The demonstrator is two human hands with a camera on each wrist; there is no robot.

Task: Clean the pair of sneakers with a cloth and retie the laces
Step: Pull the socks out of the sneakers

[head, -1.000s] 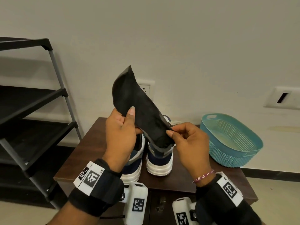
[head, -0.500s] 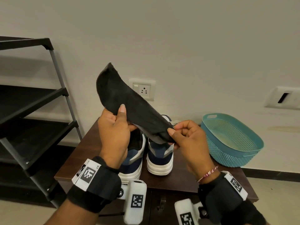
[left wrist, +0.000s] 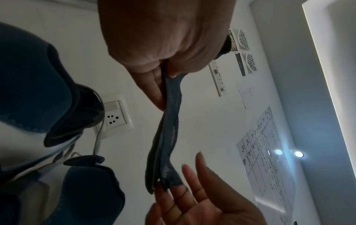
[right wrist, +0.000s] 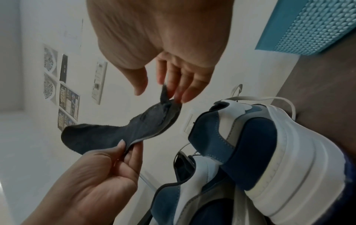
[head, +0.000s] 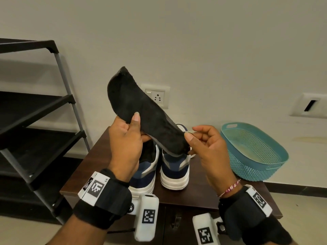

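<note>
The left hand (head: 126, 144) pinches a black insole (head: 145, 117) above the two sneakers (head: 174, 167) on the brown cabinet (head: 200, 193); the right hand (head: 210, 149), fingers relaxed, touches its end. A teal basket (head: 254, 151) sits alongside, a black rack (head: 33, 110) to the left. Wall papers are unreadable.

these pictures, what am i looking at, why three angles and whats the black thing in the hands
No machine here: a person wears one camera on the head and one on each wrist. The head view looks down at both hands; the wrist views look along each hand from below. The left hand pinches a black insole at its middle, held up in the air. The right hand is at the insole's lower end, fingers loosely spread around its tip. Below, two blue-and-white sneakers stand side by side on a brown cabinet top, with a teal basket beside them.
</note>
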